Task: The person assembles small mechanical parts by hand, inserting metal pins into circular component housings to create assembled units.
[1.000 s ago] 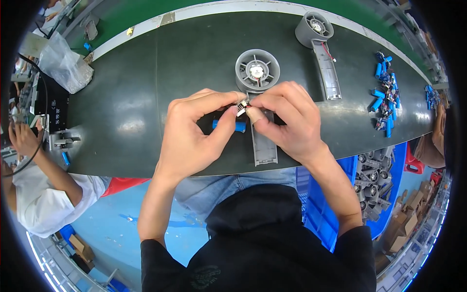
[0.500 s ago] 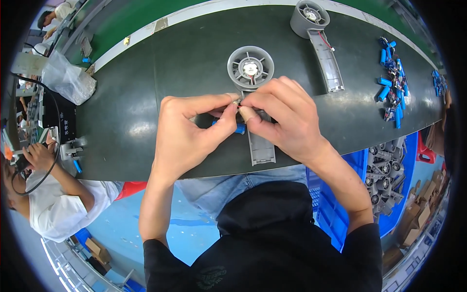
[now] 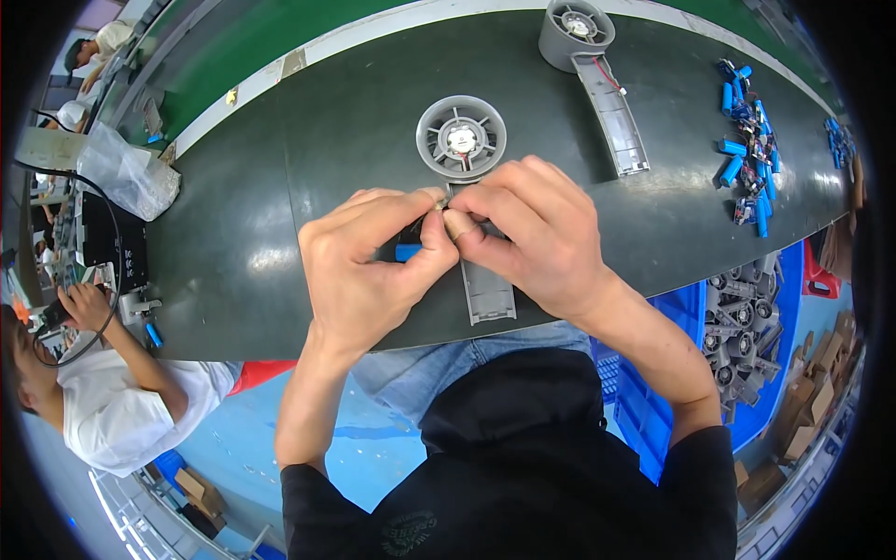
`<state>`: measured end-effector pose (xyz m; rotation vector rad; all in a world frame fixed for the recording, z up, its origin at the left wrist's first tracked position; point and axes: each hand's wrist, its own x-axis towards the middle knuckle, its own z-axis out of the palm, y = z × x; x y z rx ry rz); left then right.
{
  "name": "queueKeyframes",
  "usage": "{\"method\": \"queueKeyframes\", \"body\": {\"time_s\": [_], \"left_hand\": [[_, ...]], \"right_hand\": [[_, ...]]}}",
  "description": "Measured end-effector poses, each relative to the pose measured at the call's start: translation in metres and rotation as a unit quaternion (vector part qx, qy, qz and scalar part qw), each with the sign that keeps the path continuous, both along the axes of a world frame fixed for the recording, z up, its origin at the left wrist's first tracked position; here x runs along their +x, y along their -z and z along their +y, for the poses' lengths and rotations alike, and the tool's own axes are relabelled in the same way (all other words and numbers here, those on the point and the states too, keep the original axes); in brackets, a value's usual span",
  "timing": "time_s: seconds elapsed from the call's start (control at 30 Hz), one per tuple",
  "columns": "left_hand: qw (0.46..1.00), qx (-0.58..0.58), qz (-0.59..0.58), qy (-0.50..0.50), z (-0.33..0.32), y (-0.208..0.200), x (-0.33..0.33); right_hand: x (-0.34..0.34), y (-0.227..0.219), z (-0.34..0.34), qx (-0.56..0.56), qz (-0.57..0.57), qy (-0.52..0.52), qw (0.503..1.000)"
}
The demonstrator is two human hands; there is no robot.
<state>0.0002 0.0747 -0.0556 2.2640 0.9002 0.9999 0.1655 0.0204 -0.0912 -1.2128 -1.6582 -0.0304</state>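
My left hand [image 3: 359, 266] is closed in a pinch, thumb against forefinger, on a small pale connector [image 3: 441, 203]. My right hand [image 3: 537, 238] pinches right beside it, fingertips touching the left ones; what lies between its fingers is hidden. Beneath the left fingers part of a blue cylindrical battery [image 3: 408, 252] shows. Both hands are over the handle of a grey fan housing [image 3: 489, 294], whose round end with the spoked fan [image 3: 461, 140] faces up beyond the fingers. The upper part of the handle is covered by the hands.
Another grey fan housing [image 3: 611, 117] with a red wire lies at the far right. Several blue batteries with circuit boards [image 3: 747, 149] are heaped farther right. A blue crate [image 3: 791, 308] of grey housings stands below the table edge. At left are a plastic bag [image 3: 126, 173] and a seated co-worker [image 3: 131, 401].
The view has shifted slightly. Both hands stay together fingertip to fingertip, and the blue battery shows less to the right, more under the left hand. The co-worker's hand has moved a little.
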Motion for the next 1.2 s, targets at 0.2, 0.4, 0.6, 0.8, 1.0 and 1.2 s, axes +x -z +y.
{"method": "queueKeyframes", "body": {"time_s": [0.2,0.4,0.6,0.8,1.0,1.2], "left_hand": [[1.000,0.028,-0.002,-0.004,-0.002,0.003,0.000],[1.000,0.019,0.009,0.007,-0.001,-0.001,-0.003],[0.999,-0.049,-0.004,0.012,-0.004,0.002,-0.003],[0.996,-0.061,-0.057,0.020,-0.011,0.015,-0.006],[0.997,0.007,-0.080,-0.004,-0.014,0.021,-0.001],[0.996,0.003,-0.083,-0.013,-0.014,0.019,-0.001]], "right_hand": [[-0.001,0.000,-0.001,-0.007,-0.010,0.006,1.000],[-0.001,-0.002,-0.001,-0.012,-0.019,0.003,1.000],[0.003,-0.002,-0.001,-0.022,-0.008,0.017,1.000],[0.007,-0.007,-0.004,-0.034,0.003,-0.001,0.999],[0.001,-0.027,-0.051,-0.353,0.217,0.109,0.904],[-0.002,-0.027,-0.057,-0.436,0.289,0.044,0.851]]}}
